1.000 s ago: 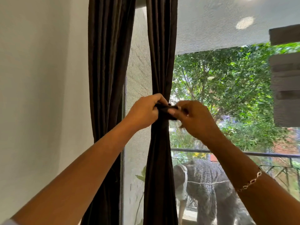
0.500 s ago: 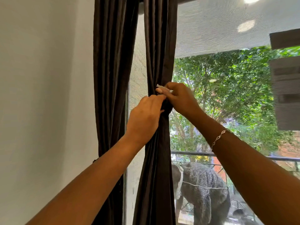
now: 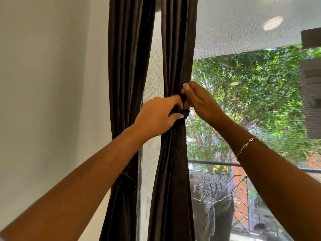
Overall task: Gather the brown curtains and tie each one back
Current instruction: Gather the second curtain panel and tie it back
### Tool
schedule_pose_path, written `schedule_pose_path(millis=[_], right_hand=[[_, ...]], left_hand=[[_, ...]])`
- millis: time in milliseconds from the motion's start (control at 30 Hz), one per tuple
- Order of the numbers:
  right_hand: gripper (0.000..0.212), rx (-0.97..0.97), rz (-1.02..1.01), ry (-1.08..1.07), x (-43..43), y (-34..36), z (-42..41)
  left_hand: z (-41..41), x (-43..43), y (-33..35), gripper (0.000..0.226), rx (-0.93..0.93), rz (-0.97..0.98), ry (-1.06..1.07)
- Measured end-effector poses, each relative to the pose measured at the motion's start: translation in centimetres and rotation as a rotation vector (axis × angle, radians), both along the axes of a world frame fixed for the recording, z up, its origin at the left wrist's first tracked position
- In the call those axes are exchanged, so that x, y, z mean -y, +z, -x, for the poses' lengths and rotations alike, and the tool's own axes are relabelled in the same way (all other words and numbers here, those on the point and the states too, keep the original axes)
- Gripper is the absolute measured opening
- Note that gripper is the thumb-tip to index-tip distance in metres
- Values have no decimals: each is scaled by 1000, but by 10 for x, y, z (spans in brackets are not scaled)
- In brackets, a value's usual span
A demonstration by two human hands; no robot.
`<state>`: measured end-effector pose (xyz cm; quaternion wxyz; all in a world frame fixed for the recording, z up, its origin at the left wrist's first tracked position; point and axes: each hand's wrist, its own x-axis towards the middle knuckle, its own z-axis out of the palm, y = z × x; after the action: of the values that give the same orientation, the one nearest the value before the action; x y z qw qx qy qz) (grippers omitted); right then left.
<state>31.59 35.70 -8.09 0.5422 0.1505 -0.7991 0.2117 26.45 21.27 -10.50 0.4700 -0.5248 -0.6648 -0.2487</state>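
Observation:
Two dark brown curtains hang at the window. The left curtain (image 3: 126,66) hangs beside the wall, cinched low by a brown tie (image 3: 129,181). The right curtain (image 3: 177,49) is bunched into a narrow column at mid-height. A dark brown tie band (image 3: 181,113) wraps that waist. My left hand (image 3: 156,117) grips the band and the gathered folds from the left. My right hand (image 3: 199,100) pinches the band's end at the curtain's right edge, thumb up. The knot itself is hidden behind my fingers.
A pale wall (image 3: 52,84) lies to the left. The mesh-screened window (image 3: 243,101) shows trees, a balcony railing (image 3: 217,162) and a grey patterned cloth (image 3: 213,206) hanging on a line outside. A bracelet circles my right wrist (image 3: 246,146).
Both hands stayed on the right curtain's waist. The right hand shifted from above the left hand to beside it, and the dark band is now visible between the fingers.

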Motion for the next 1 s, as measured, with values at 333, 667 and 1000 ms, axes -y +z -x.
schedule_pose_path(millis=[333, 667, 1000], right_hand=[[24, -244, 234, 6, 18, -71, -15], [19, -27, 341, 27, 21, -76, -20], [35, 158, 844, 554, 4, -61, -29]], left_hand=[[-6, 5, 21, 20, 778, 177, -304], [-9, -2, 19, 22, 842, 122, -439], [6, -7, -7, 12, 658, -235, -646]])
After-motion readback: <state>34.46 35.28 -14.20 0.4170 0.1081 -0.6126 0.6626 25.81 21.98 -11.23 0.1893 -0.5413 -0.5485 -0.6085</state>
